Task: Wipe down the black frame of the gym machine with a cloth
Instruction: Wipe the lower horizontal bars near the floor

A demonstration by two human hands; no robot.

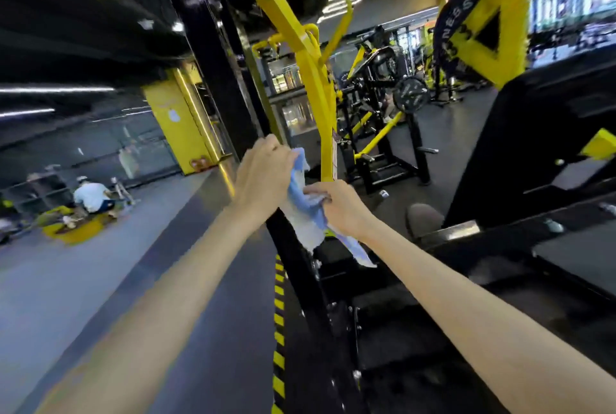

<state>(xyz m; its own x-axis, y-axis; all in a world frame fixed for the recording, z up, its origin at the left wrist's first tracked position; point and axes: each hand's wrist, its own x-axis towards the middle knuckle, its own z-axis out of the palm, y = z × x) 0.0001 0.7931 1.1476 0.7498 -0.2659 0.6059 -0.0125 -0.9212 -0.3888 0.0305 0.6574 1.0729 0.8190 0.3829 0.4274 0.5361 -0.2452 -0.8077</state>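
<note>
Here the cloth (305,210) (pale blue) hangs between left hand (263,177) and right hand (340,205), both gripping it, against the black frame (300,267).

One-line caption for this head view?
Both hands, left and right, grip a blue cloth against the machine's black frame.

Two bare forearms are showing from the lower corners of the view, long and slender, with no sleeves, cuffs or gloves covering them anywhere that is showing. The left hand (263,173) and the right hand (340,205) are both uncovered, and no ring, watch, band or strap is appearing at either wrist. The left forearm's edge is looking smeared by motion blur, so finer surface detail there is not readable.
</note>
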